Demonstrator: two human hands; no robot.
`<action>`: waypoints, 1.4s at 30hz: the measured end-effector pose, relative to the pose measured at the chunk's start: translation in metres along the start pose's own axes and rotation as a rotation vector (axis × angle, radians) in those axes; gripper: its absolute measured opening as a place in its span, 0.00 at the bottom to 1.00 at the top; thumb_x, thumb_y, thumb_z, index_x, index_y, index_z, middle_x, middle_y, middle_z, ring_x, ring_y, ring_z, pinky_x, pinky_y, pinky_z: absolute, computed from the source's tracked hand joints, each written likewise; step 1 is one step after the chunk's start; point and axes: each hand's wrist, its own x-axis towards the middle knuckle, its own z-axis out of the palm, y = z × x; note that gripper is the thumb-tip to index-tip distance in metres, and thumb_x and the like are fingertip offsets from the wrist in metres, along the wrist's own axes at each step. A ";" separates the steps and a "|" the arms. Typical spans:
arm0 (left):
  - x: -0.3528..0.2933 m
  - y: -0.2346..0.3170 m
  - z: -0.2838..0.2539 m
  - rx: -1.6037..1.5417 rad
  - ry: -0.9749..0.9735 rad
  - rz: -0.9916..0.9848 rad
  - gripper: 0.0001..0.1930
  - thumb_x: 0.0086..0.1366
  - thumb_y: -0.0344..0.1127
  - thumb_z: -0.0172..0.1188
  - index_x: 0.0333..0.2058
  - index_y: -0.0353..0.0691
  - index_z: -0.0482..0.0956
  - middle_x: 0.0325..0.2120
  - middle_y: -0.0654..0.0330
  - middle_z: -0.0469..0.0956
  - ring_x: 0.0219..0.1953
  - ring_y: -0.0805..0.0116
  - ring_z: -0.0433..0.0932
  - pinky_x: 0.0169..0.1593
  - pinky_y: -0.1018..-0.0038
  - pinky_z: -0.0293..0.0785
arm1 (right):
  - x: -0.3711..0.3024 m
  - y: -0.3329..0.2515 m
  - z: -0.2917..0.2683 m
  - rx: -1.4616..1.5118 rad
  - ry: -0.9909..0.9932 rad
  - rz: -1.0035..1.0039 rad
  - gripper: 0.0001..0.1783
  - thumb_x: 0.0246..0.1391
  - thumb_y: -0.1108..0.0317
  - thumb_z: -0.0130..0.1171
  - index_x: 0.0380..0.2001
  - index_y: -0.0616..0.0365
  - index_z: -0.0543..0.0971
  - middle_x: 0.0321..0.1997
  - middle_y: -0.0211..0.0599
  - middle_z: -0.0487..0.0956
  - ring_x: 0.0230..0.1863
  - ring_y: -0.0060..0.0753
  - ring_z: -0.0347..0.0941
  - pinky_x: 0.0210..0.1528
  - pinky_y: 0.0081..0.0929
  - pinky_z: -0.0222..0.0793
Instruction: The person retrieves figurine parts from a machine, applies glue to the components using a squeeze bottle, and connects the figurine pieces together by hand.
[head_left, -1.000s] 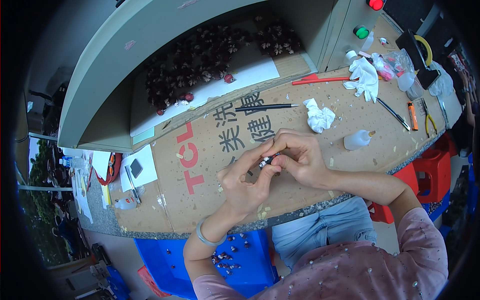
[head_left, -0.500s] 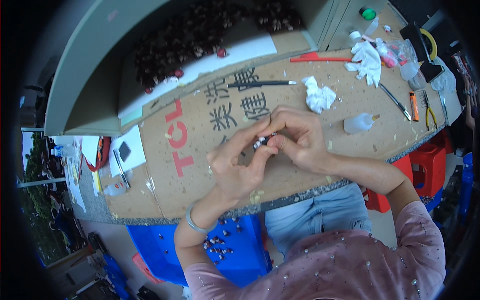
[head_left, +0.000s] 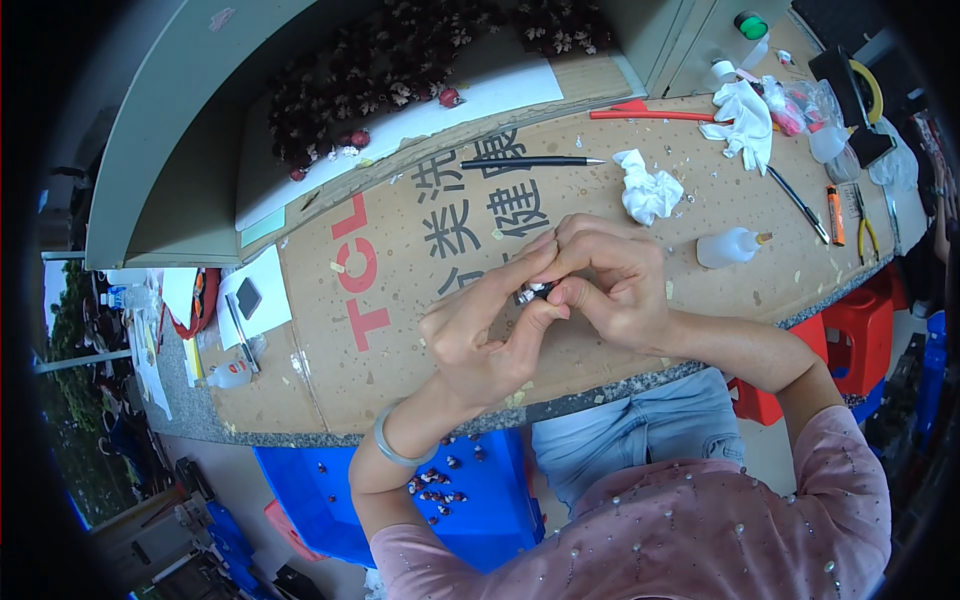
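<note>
Between my two hands, above the cardboard-covered bench, is a small dark piece with white parts (head_left: 533, 292). It looks like the small dark-red and white pieces in the blue bin (head_left: 320, 515), but fingers hide much of it and I cannot make out its kind. My left hand (head_left: 485, 335) pinches it from the left with thumb and fingertips. From the right, my right hand (head_left: 622, 285) grips it with thumb and bent forefinger. Both hands are closed and their fingertips nearly meet.
Many dark-red and white pieces (head_left: 390, 90) sit in the grey cabinet (head_left: 165, 200). On the cardboard lie a black pen-like tool (head_left: 530, 162), crumpled tissue (head_left: 648, 190), a squeeze bottle (head_left: 730, 247), white gloves (head_left: 743, 120), an orange cutter (head_left: 836, 215) and yellow-handled pliers (head_left: 868, 235).
Both hands have shifted slightly to the right, still pinching the small piece. The whole view has moved a little, showing more of the cabinet's contents.
</note>
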 end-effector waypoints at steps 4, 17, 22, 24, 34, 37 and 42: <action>0.000 -0.002 0.001 -0.020 0.007 -0.012 0.16 0.51 0.30 0.67 0.39 0.29 0.79 0.34 0.47 0.81 0.36 0.61 0.82 0.37 0.76 0.77 | -0.002 -0.001 -0.002 0.001 -0.026 0.093 0.08 0.45 0.73 0.64 0.26 0.68 0.78 0.28 0.41 0.76 0.31 0.30 0.70 0.35 0.24 0.65; 0.007 -0.011 0.001 -0.264 -0.072 -0.254 0.21 0.53 0.29 0.65 0.45 0.28 0.74 0.41 0.47 0.78 0.44 0.65 0.79 0.47 0.73 0.75 | 0.005 0.005 0.002 -0.025 0.074 0.120 0.10 0.40 0.80 0.62 0.31 0.64 0.79 0.29 0.36 0.75 0.29 0.25 0.69 0.33 0.19 0.65; 0.013 -0.014 -0.003 -0.643 -0.033 -0.481 0.19 0.59 0.25 0.60 0.49 0.29 0.71 0.43 0.51 0.77 0.48 0.67 0.75 0.52 0.73 0.71 | 0.012 0.004 -0.007 -0.139 0.123 0.119 0.13 0.39 0.76 0.67 0.33 0.61 0.80 0.29 0.33 0.75 0.31 0.24 0.69 0.34 0.20 0.65; 0.012 -0.019 -0.008 -0.655 -0.078 -0.512 0.18 0.60 0.24 0.58 0.49 0.29 0.70 0.42 0.52 0.77 0.47 0.68 0.75 0.51 0.74 0.71 | 0.012 0.002 -0.008 -0.206 0.086 0.147 0.15 0.38 0.73 0.68 0.34 0.60 0.80 0.29 0.32 0.74 0.33 0.24 0.69 0.33 0.20 0.65; 0.013 -0.020 -0.009 -0.661 -0.131 -0.628 0.15 0.60 0.21 0.55 0.47 0.29 0.71 0.39 0.56 0.77 0.41 0.75 0.76 0.45 0.80 0.73 | 0.013 -0.001 -0.003 -0.164 0.066 0.184 0.14 0.38 0.75 0.68 0.33 0.61 0.80 0.33 0.32 0.72 0.36 0.23 0.68 0.36 0.19 0.67; 0.015 -0.020 -0.008 -0.656 -0.123 -0.616 0.16 0.59 0.21 0.56 0.47 0.29 0.71 0.40 0.55 0.76 0.41 0.74 0.76 0.45 0.81 0.73 | 0.011 0.001 -0.003 -0.101 0.094 0.205 0.14 0.38 0.76 0.68 0.34 0.61 0.81 0.33 0.32 0.72 0.36 0.23 0.69 0.35 0.18 0.67; 0.015 -0.021 -0.009 -0.674 -0.130 -0.613 0.16 0.59 0.21 0.55 0.48 0.29 0.71 0.41 0.55 0.75 0.42 0.74 0.75 0.45 0.81 0.73 | 0.011 0.001 -0.001 -0.053 0.101 0.240 0.14 0.38 0.76 0.68 0.33 0.60 0.81 0.32 0.31 0.73 0.35 0.20 0.69 0.35 0.17 0.66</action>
